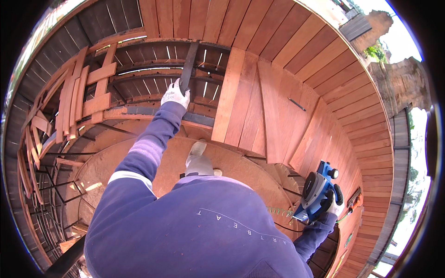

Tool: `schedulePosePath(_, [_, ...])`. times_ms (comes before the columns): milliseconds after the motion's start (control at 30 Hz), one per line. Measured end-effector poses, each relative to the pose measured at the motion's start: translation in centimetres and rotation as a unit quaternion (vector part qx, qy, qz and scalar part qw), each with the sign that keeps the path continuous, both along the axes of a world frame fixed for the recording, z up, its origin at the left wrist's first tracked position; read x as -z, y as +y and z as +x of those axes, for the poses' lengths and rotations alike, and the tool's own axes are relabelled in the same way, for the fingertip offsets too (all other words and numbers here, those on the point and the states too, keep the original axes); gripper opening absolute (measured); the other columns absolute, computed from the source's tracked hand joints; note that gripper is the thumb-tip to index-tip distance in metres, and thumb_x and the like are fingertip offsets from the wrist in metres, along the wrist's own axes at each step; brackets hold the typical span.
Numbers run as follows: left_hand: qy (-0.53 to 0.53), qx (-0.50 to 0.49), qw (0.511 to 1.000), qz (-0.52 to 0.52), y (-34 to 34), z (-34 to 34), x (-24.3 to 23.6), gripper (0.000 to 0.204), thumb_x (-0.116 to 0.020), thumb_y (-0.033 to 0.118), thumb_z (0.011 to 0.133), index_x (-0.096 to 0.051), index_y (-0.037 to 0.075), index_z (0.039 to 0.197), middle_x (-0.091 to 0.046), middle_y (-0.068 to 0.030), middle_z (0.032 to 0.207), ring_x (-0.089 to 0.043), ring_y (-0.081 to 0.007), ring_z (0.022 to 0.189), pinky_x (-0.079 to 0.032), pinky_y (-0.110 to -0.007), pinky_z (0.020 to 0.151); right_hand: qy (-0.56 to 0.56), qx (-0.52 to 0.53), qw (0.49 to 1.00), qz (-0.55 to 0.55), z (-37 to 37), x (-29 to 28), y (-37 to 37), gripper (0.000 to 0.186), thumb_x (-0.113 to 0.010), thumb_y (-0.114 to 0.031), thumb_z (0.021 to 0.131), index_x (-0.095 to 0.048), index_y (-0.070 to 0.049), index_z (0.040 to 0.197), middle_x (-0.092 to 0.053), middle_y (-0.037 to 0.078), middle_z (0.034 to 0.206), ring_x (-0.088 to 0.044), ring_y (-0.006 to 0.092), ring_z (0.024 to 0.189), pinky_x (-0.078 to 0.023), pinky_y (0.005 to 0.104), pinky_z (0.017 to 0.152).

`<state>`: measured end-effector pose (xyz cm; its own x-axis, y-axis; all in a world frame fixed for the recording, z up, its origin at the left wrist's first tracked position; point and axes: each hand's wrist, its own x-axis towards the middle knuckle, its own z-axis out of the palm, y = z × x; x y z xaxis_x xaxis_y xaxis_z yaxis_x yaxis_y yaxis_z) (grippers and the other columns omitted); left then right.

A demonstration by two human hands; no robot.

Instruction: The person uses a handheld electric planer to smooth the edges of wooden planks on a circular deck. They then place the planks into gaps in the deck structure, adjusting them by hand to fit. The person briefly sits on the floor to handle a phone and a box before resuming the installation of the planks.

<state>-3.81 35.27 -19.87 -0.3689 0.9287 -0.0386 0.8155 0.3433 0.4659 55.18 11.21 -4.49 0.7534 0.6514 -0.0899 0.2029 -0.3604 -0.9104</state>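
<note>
My left hand [176, 94], in a whitish glove, grips the near end of a narrow dark board [189, 65]. The board stretches away from me across the open black metal frame. At the lower right, my right hand [334, 204], in a black and white glove, is closed round the handle of a blue electric planer [318, 191]. The planer is tilted beside the edge of the reddish wood planking; its underside is hidden. A pale plank [228, 95] forms the edge of the laid boards to the right of the open frame.
A pencil [296, 104] lies on the planking near two loose, slanting boards [270, 113]. Cut planks [74, 102] are piled across the frame at left. An orange tool [354, 198] lies right of the planer, near a green coiled hose [279, 211]. Brown ground [222, 155] shows below.
</note>
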Motion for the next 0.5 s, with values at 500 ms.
schedulePosePath(500, [0.002,0.012,0.983,-0.183,1.4,0.8,-1.5,0.081,-0.054,0.039,0.093,-0.013,0.004,0.154,-0.066,-0.0222,0.110,-0.066,-0.0354,0.098,-0.051,-0.044,0.090,0.002,-0.047,0.998,-0.051,5.6,2.2,11.3,0.038,-0.068,-0.009,0.087,-0.062,-0.007,0.124,-0.067,0.010,0.079,-0.055,0.0156,0.048,-0.044,0.0278,0.041])
